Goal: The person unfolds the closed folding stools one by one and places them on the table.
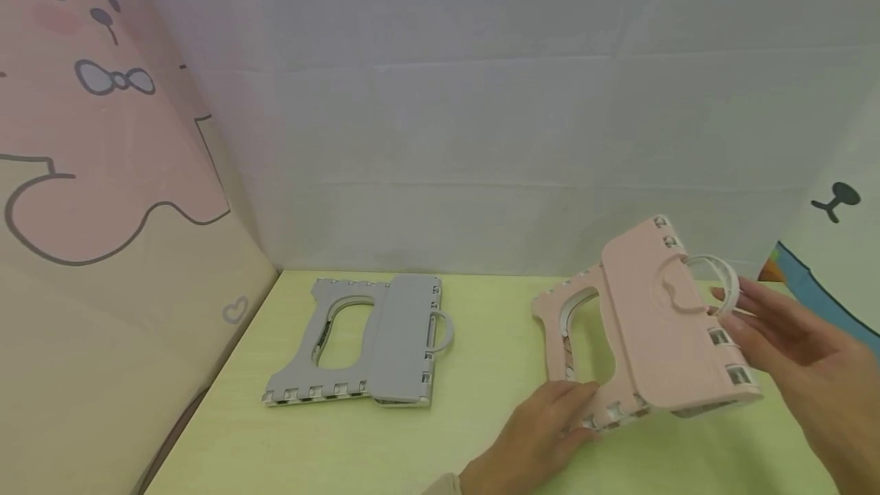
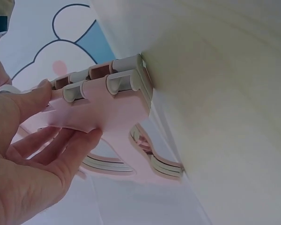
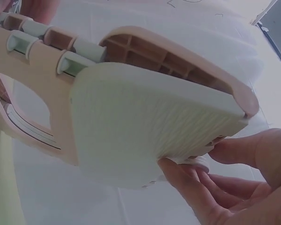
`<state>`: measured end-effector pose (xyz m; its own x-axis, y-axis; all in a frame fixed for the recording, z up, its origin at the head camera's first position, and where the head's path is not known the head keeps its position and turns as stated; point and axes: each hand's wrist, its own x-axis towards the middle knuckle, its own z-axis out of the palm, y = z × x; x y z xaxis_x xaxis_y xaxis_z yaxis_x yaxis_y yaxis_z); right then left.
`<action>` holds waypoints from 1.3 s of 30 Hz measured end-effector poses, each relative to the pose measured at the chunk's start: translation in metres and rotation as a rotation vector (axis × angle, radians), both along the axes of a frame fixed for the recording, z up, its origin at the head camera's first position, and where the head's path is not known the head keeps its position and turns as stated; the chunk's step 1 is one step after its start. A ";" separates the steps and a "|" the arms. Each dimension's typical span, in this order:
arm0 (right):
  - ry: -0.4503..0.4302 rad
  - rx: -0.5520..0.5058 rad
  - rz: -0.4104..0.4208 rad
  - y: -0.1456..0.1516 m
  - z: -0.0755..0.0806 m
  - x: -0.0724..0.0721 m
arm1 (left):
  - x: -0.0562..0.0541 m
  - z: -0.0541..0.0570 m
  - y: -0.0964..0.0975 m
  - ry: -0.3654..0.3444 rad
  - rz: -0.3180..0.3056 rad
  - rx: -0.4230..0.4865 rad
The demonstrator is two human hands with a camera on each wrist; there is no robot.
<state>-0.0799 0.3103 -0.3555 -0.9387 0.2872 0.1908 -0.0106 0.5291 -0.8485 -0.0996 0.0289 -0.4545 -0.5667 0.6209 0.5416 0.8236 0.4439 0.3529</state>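
1. left hand (image 1: 539, 434) pinches the near side of the pink folding stool (image 1: 663, 342); in the left wrist view the thumb lies on the hinged edge, the fingers against the flat face.
2. right hand (image 1: 804, 354) is clamped on the other end, thumb and fingers closed over the seat's edge beside the white loop handle (image 1: 732, 289). whether a finger passes through the loop, i cannot tell.
3. the stool is folded and tilted over the right part of the yellow tabletop (image 1: 495, 342), its handle end raised. whether its leg end touches the table is unclear.
4. grey folding stool (image 1: 406, 342), much the same shape, lies flat on the table to the left, well apart from both hands.
5. hollow ribs (image 3: 178, 65) inside the seat suggest moulded plastic: probably light for its bulk, stiff and not fragile.
6. its textured pale panel (image 3: 126, 122) should give fingers some grip; the plain pink faces may be a little slicker.
7. the hinges (image 2: 122, 84) call for care: the panels could swing and nip a fingertip.
8. good holds would be the loop, for one hand, or seat edge plus leg frame (image 1: 620, 392), for two.
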 end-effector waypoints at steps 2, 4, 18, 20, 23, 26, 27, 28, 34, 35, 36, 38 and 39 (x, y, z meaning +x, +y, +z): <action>0.013 -0.005 -0.001 -0.002 0.002 0.000 | 0.000 0.001 0.000 -0.010 -0.010 0.004; 0.032 -0.014 0.003 -0.004 0.005 -0.001 | 0.000 0.001 0.000 -0.021 -0.018 0.006; 0.072 0.015 0.078 -0.013 0.013 0.006 | -0.002 0.002 0.001 -0.104 -0.100 0.068; 0.099 0.005 0.095 -0.015 0.015 0.006 | -0.002 0.002 0.002 -0.105 -0.096 0.062; 0.137 0.000 0.103 -0.018 0.016 0.004 | -0.002 0.004 0.001 -0.074 -0.096 0.049; 0.194 -0.032 0.129 -0.022 0.018 0.003 | -0.002 0.005 0.000 -0.048 -0.093 0.033; 0.203 -0.044 0.135 -0.023 0.018 0.002 | -0.002 0.006 0.000 -0.043 -0.092 0.033; 0.220 -0.055 0.145 -0.025 0.019 0.002 | -0.002 0.006 0.001 -0.039 -0.090 0.033; 0.276 -0.088 0.178 -0.031 0.023 0.001 | -0.002 0.007 0.003 -0.084 -0.099 0.048; 0.273 -0.079 0.177 -0.032 0.023 0.001 | -0.002 0.007 0.003 -0.089 -0.099 0.048; 0.267 -0.053 0.173 -0.033 0.023 0.000 | -0.002 0.007 0.003 -0.095 -0.100 0.048; 0.261 -0.006 0.166 -0.034 0.024 0.000 | -0.002 0.008 0.003 -0.108 -0.100 0.046; 0.257 0.010 0.168 -0.034 0.024 0.000 | -0.002 0.008 0.003 -0.114 -0.101 0.046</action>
<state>-0.0796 0.2761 -0.3317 -0.8935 0.1288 0.4302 -0.3123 0.5101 -0.8014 -0.1016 0.0318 -0.4461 -0.5622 0.6540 0.5061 0.8165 0.3420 0.4651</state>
